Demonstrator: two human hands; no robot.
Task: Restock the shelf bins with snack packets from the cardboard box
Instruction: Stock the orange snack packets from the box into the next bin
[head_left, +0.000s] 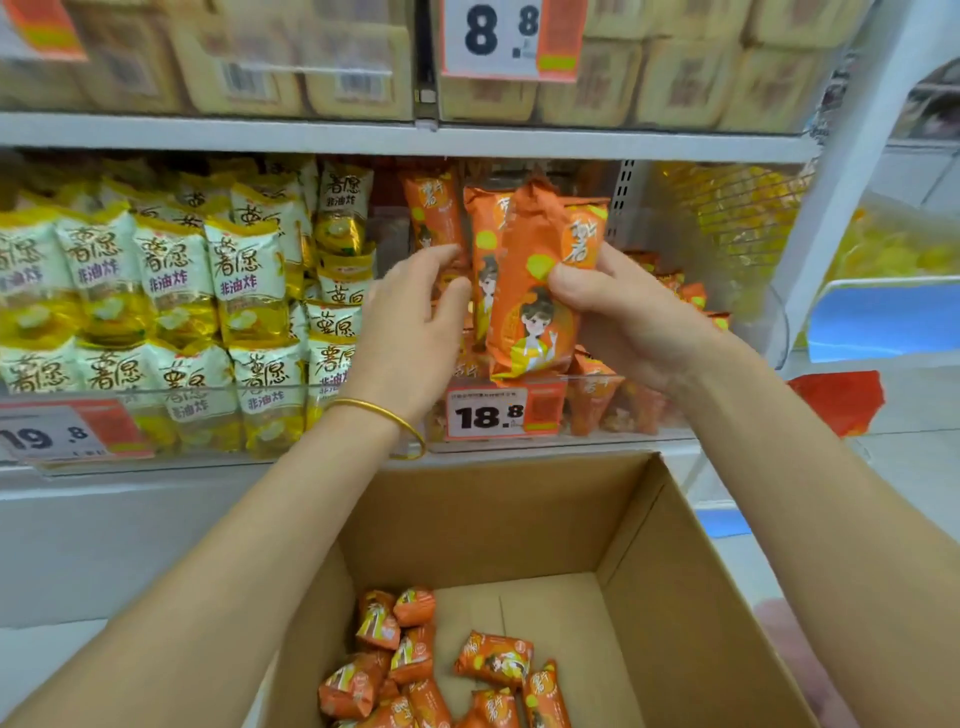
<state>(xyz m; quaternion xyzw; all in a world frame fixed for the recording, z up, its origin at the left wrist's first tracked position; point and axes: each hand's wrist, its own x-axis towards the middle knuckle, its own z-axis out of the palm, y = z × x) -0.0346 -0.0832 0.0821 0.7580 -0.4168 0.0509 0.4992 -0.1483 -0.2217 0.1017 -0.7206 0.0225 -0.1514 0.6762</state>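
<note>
Holding orange packets (530, 291) between both hands (410, 332) (623, 317)

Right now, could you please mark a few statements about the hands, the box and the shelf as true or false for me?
1. The right hand grips orange packets at the shelf. True.
2. The cardboard box is empty. False: loose packets lie on its floor.
3. The price tag below the hands reads 18.8. True.
4. The gold bangle is on the right wrist. False: it sits on the left wrist, behind the left hand.
</note>
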